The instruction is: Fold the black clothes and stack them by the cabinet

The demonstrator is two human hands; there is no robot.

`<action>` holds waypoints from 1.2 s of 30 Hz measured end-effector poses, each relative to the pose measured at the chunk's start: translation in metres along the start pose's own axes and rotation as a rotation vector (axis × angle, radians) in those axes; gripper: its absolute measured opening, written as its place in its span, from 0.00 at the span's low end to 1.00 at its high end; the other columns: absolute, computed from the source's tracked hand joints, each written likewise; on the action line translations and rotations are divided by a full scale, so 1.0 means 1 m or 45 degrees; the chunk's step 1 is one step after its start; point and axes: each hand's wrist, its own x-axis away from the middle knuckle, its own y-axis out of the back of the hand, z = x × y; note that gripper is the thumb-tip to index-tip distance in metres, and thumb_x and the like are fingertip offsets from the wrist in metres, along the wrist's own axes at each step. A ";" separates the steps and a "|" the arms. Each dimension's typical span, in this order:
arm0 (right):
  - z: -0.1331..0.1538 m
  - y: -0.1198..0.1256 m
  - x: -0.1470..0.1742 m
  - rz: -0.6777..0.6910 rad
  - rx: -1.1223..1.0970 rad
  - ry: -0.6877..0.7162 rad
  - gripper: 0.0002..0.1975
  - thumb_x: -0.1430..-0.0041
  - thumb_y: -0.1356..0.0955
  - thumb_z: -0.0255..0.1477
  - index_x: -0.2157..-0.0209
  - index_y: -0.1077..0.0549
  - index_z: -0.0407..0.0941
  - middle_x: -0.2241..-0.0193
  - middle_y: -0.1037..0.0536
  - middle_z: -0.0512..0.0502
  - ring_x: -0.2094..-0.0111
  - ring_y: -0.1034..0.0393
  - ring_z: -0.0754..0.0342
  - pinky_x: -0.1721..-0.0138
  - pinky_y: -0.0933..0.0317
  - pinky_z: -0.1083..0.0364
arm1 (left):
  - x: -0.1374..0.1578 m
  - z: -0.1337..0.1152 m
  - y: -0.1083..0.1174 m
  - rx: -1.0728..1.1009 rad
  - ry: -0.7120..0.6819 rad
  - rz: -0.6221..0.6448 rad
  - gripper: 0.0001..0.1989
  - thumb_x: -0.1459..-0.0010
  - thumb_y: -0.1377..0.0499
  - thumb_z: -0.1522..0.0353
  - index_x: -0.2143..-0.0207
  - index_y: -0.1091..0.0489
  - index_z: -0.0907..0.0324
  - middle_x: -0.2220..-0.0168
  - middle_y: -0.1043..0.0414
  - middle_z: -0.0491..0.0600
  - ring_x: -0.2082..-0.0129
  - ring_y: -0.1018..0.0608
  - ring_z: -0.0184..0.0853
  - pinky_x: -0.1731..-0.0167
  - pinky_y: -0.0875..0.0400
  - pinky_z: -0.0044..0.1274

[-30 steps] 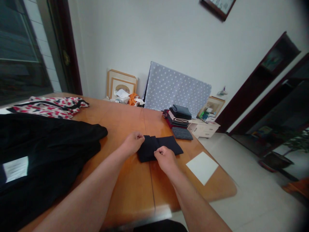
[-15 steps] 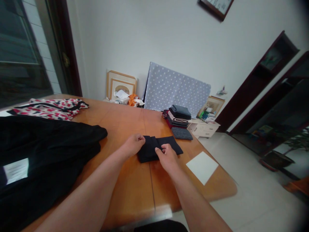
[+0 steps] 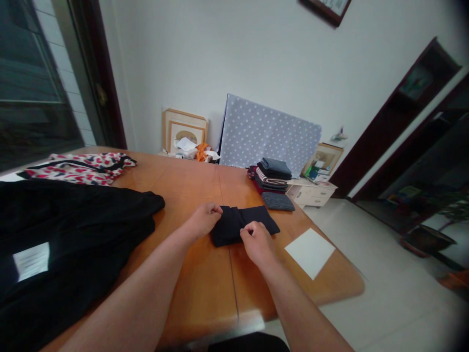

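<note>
Soft dark cloth (image 3: 227,230): best held through all its layers

My left hand (image 3: 205,220) has thumb and forefinger drawn together on the far left corner, in what looks like a pinch on fabric. On my right hand (image 3: 258,243) the thumb and forefinger nearly meet over the near side; I cannot tell whether any cloth lies between them. The dark cloth lies folded on the wooden table (image 3: 205,298), ahead of me. I judge it light, limp and hard to damage, its plies apt to slide or wrinkle, so I favour gripping a folded edge through every layer. My right hand covers part of it, and the colour swallows the fold lines, so I cannot count layers. To the right lies a pale sheet (image 3: 310,253); beyond, a grey folded cloth (image 3: 278,201) beside a clothes stack (image 3: 273,177). A black garment (image 3: 91,210) is cut off at the left.
</note>
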 end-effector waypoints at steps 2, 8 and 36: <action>0.000 0.001 0.001 -0.001 -0.006 -0.020 0.10 0.40 0.34 0.37 0.70 0.25 0.47 0.69 0.26 0.46 0.65 0.31 0.50 0.63 0.42 0.54 | 0.000 0.001 0.000 -0.010 -0.006 0.010 0.07 0.50 0.44 0.69 0.67 0.29 0.59 0.75 0.31 0.45 0.76 0.32 0.31 0.76 0.42 0.22; 0.007 -0.004 -0.003 0.000 0.000 0.035 0.15 0.44 0.31 0.44 0.68 0.22 0.47 0.65 0.26 0.42 0.62 0.30 0.48 0.61 0.40 0.52 | 0.000 0.003 -0.001 -0.032 -0.048 0.052 0.08 0.52 0.45 0.72 0.68 0.28 0.59 0.74 0.29 0.46 0.75 0.31 0.31 0.74 0.40 0.22; -0.003 -0.005 0.005 -0.071 0.056 0.019 0.03 0.47 0.33 0.30 0.68 0.30 0.47 0.66 0.30 0.47 0.63 0.34 0.50 0.61 0.44 0.54 | 0.009 -0.004 -0.010 -0.488 0.280 -0.188 0.33 0.54 0.38 0.44 0.53 0.35 0.55 0.54 0.24 0.63 0.52 0.24 0.58 0.58 0.37 0.36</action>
